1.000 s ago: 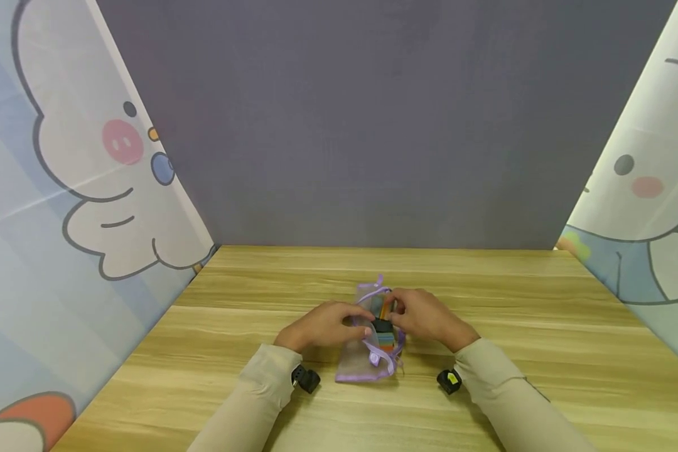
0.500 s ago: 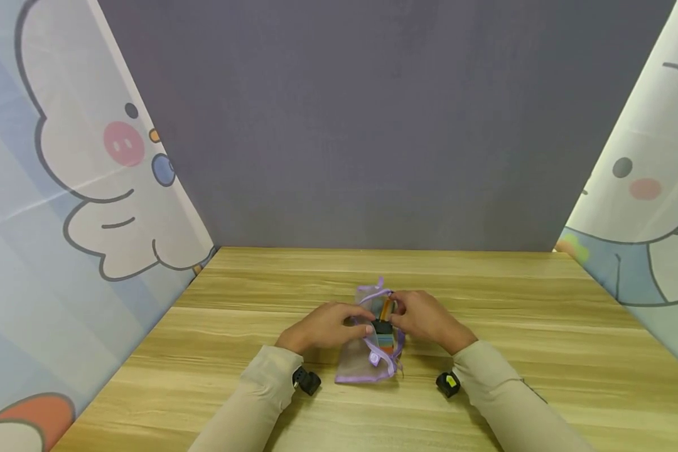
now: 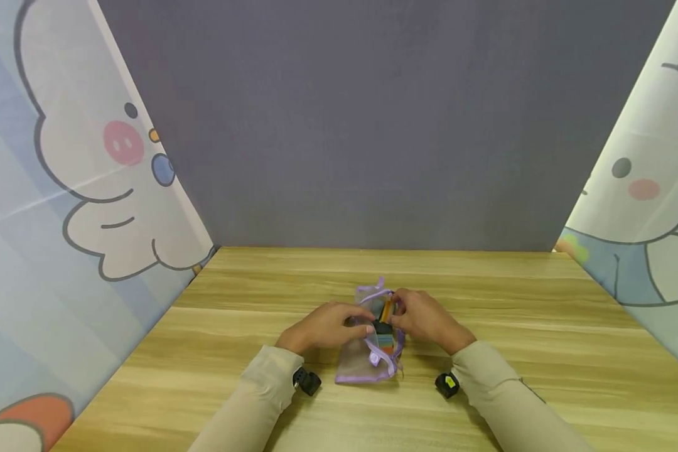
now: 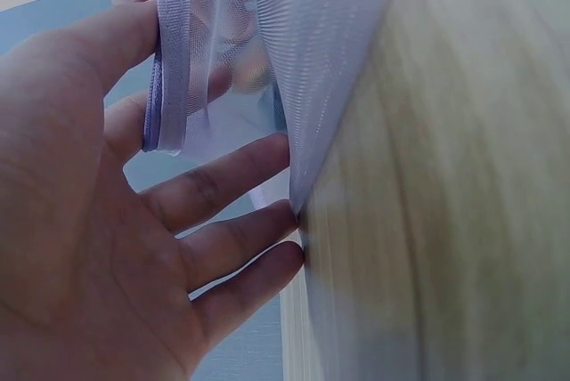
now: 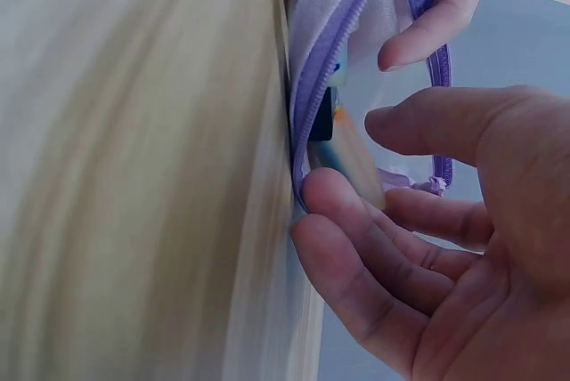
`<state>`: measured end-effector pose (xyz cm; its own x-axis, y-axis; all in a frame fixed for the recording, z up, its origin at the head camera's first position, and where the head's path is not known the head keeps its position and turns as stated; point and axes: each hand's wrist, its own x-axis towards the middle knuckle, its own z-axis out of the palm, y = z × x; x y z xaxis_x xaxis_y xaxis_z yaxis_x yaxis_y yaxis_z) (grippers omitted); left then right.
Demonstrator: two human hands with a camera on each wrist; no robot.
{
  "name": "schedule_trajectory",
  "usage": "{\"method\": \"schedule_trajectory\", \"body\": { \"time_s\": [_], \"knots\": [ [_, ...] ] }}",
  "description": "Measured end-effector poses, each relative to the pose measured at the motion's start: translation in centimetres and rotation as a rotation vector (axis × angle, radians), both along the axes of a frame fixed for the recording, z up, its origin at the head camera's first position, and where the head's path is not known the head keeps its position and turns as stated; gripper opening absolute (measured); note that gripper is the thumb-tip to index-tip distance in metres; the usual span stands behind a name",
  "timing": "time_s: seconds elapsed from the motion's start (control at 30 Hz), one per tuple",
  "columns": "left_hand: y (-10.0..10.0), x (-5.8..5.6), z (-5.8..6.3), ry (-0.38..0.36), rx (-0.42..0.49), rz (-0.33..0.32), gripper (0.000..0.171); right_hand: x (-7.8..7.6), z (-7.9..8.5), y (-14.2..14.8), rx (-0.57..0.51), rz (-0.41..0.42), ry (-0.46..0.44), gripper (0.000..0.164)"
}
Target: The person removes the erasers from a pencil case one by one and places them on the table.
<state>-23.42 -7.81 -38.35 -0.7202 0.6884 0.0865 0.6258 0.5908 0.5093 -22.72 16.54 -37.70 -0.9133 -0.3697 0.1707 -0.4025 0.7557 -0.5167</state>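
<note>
A see-through mesh pouch (image 3: 357,367) with purple zipper edging lies on the table, its mouth spread. My left hand (image 3: 328,324) holds one side of the mouth; in the left wrist view, thumb and index finger lie on either side of the zipper edge (image 4: 169,60) while the other fingers extend along the mesh. Inside the pouch are a black piece (image 3: 382,328) and blue-and-orange striped pieces (image 3: 385,341), their kind unclear. A slim orange piece (image 3: 387,311) slants upward in the mouth. My right hand (image 3: 426,321) has fingertips against it, the thumb (image 5: 401,125) slightly apart.
The wood-grain table (image 3: 271,276) extends around both hands. A dark grey panel (image 3: 350,138) rises behind it. Printed cartoon curtains (image 3: 113,213) flank it left and right. A small black wrist-worn device (image 3: 307,380) sits at each cuff.
The orange piece shows more fully and has tilted slightly within the pouch mouth. My right fingers have shifted a little around it; the left hand has stayed in place.
</note>
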Motion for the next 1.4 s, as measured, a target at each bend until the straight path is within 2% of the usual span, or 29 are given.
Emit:
{"method": "schedule_trajectory", "body": {
  "time_s": [0.17,0.47,0.73,0.93,1.2,1.4],
  "knots": [
    [-0.1,0.3,-0.1,-0.019,-0.008,0.009,0.045,0.2,-0.2,-0.3,-0.027,0.000,-0.037,0.038],
    [0.0,0.2,0.1,-0.030,-0.004,0.002,0.045,0.3,0.0,-0.5,-0.029,-0.053,-0.076,0.032],
    [-0.1,0.1,0.1,-0.008,-0.014,0.006,0.044,0.5,0.0,-0.1,-0.005,-0.058,0.052,0.014],
    [0.0,0.1,0.1,-0.005,-0.023,0.005,0.045,0.5,0.2,0.2,-0.009,-0.067,0.063,0.011],
    [0.5,0.1,0.2,-0.003,-0.017,-0.017,0.044,0.6,-0.1,0.7,-0.027,-0.048,0.077,0.018],
    [0.6,0.4,0.1,0.053,-0.046,-0.012,0.041,0.4,-0.3,0.6,-0.041,0.000,0.068,0.017]
  ]
}}
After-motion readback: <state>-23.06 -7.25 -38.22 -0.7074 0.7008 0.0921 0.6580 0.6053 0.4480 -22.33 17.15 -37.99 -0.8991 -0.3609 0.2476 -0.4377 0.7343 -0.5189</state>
